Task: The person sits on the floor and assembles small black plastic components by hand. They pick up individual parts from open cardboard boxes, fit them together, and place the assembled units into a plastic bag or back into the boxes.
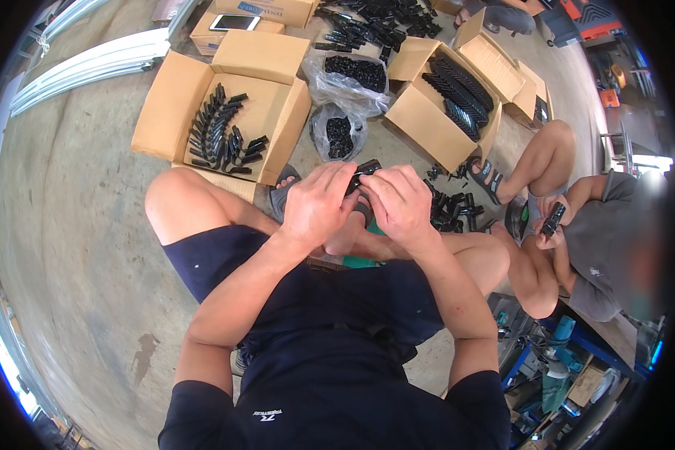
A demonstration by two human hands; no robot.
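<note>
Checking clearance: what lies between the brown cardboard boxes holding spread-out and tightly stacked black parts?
Two clear plastic bags of small black pieces, in the head view.

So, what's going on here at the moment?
The person sits on the floor, left hand and right hand together holding a small black part; the fingers hide much of it. Ahead on the left, an open carton contains some black pieces; another carton, ahead on the right, holds them in dense rows. Between the cartons sit two clear bags of smaller black bits. At right, a co-worker holds a similar black item.
</note>
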